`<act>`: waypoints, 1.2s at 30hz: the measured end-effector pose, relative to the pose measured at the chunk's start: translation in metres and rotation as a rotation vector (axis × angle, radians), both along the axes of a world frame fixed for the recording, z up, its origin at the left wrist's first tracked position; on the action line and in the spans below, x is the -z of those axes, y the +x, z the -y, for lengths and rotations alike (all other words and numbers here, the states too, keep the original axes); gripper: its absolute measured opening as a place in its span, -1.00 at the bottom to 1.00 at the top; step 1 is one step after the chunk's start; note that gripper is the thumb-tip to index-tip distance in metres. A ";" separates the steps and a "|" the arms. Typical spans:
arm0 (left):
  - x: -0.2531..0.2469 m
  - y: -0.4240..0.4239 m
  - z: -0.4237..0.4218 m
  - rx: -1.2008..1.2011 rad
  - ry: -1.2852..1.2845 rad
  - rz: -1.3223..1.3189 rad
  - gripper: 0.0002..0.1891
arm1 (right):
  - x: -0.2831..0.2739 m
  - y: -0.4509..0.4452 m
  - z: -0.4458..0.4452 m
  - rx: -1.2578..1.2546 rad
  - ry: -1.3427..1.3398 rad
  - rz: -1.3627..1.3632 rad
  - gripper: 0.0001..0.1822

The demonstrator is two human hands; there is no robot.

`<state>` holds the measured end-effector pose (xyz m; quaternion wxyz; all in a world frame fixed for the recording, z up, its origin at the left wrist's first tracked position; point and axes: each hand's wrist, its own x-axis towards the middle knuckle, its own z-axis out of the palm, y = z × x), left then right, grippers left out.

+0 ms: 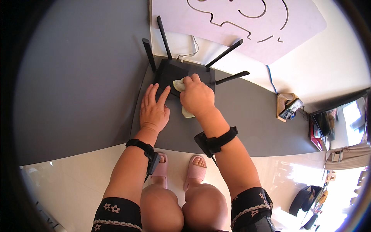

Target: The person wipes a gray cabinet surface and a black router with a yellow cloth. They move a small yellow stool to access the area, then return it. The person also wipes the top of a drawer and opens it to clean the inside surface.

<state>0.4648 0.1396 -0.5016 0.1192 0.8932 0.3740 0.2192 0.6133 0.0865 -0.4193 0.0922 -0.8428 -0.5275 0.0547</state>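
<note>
A black Wi-Fi router (173,71) with several upright or splayed antennas lies on a dark grey tabletop (243,124). My right hand (197,94) grips a pale yellow-green cloth (178,85) against the router's top; another part of the cloth hangs out below the hand, over the tabletop. To its left, my left hand (155,107) has its fingers spread, with the fingertips at the router's near left edge, and holds nothing. My right palm hides the middle of the cloth and part of the router.
A pinkish-white panel with cut lines (232,29) stands behind the router, near a thin white cable (197,46). Along the wall at right are a blue cable (271,78), a wooden stand (282,101) holding a phone (290,108), and a television (345,121).
</note>
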 end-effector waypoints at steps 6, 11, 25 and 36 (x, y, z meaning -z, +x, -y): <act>0.000 0.000 -0.001 0.004 0.002 0.012 -0.35 | -0.001 -0.010 -0.017 -0.017 -0.043 0.045 -0.73; 0.000 0.001 -0.002 0.005 0.012 0.004 -0.40 | -0.006 -0.018 -0.042 -0.042 -0.109 0.039 -0.71; 0.016 0.000 -0.007 0.010 0.066 0.046 -0.53 | -0.015 -0.031 -0.085 -0.101 -0.234 -0.018 -0.64; 0.005 0.001 -0.005 0.018 0.049 0.032 -0.54 | -0.010 -0.021 -0.082 -0.109 -0.215 -0.023 -0.63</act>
